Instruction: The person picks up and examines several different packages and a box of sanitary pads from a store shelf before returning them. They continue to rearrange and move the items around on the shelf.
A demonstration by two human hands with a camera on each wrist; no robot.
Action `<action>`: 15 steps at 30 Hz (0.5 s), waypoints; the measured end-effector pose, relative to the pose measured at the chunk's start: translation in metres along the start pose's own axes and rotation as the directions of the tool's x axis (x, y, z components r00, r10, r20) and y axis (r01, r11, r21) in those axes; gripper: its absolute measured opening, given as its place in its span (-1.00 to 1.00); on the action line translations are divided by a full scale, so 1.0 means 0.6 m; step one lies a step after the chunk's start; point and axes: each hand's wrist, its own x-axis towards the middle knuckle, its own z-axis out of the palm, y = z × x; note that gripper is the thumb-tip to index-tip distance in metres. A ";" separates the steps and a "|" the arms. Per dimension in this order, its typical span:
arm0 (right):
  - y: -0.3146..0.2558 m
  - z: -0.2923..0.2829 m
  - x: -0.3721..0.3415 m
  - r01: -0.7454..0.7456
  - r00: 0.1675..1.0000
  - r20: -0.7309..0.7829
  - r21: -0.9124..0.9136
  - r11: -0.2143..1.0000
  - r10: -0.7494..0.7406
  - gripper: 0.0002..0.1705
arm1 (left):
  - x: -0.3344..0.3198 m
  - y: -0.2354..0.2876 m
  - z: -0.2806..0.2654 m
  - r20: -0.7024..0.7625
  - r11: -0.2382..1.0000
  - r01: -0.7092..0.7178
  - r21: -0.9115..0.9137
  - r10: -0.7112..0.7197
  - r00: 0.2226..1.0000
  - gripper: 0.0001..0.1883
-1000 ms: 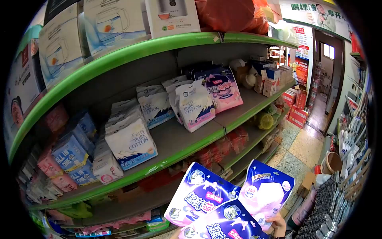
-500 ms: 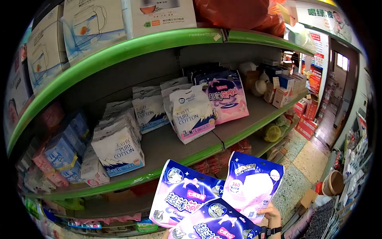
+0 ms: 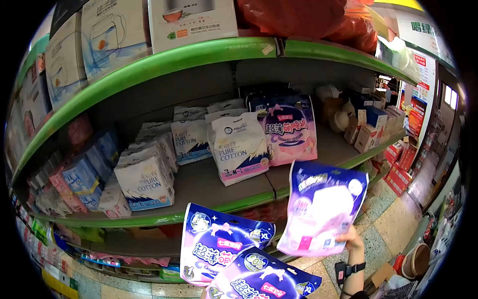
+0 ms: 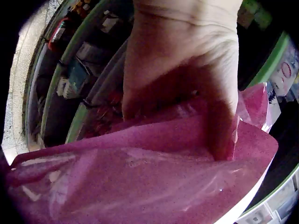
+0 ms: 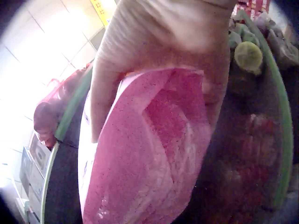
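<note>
My right hand (image 3: 352,240) grips the lower right edge of a blue, white and pink pack of sanitary sleep pants (image 3: 321,212), held up before the shelf edge. In the right wrist view, the thumb and fingers of that hand (image 5: 163,35) straddle the pack's pink bottom (image 5: 145,149). Two more such packs, marked XL, overlap low in the head view: one behind (image 3: 219,239) and one in front (image 3: 264,276). My left hand (image 4: 182,60) holds them from below, its fingers hidden by pink plastic in the left wrist view. A similar pack (image 3: 289,129) stands on the shelf.
White cotton packs (image 3: 238,147) and blue boxes (image 3: 84,174) stand left on the green-edged shelf (image 3: 214,203). Small boxes (image 3: 368,134) are to its right. Above, an upper shelf edge (image 3: 199,57) carries kettle boxes and red bags. A tiled floor (image 3: 393,199) lies at right.
My right hand has lifted its pack up and away from the two in the left hand, toward the shelf. The head view has turned somewhat left.
</note>
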 end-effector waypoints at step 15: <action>-0.180 0.049 0.364 0.141 0.974 0.209 -0.261 0.955 -0.086 -0.30 | 0.002 -0.056 0.045 -0.060 0.997 -0.070 -0.032 0.068 0.996 -0.63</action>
